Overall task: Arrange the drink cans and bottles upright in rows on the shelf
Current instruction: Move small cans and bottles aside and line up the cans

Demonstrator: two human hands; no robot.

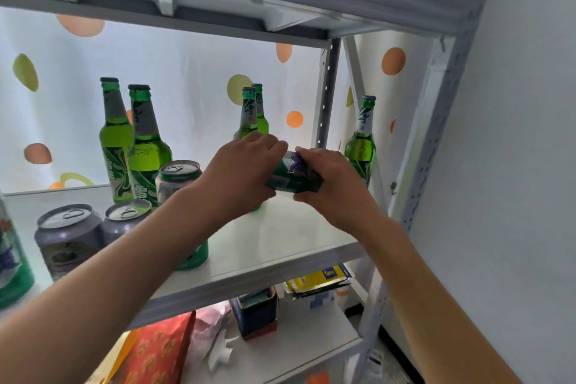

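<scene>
Both hands up at the middle shelf (280, 246). Green can (288, 178) held between them, lying tilted on its side, above the bare right part of the board and not touching it. My left hand (246, 171) wraps one end, fingers curled over the top; my right hand (330, 184) grips the other end, thumb and fingers closed round it. Neither hand spread.

Around it: two bottles (252, 115) stand just behind my left hand, one bottle (361, 140) by the right post, two more (137, 146) at left. Cans upright at front left: two grey (68, 237), a green-and-white one (177, 181) behind them, another green one partly hidden under my left forearm.

Step in hand, as I judge it: turn this can upright and set it down in a row.

How to do it well:
- Rotate before lowering, so the base meets the board flat, not on its edge.
- Which end carries the tab I cannot tell from here; check before turning.
- Keep my knuckles off the pair of bottles behind; they stand close and tall, and would tip easily.
- Pick the open spot to the right of the front cans, in line with them.
- Let go only once the can sits steady; ease one hand off first.
</scene>
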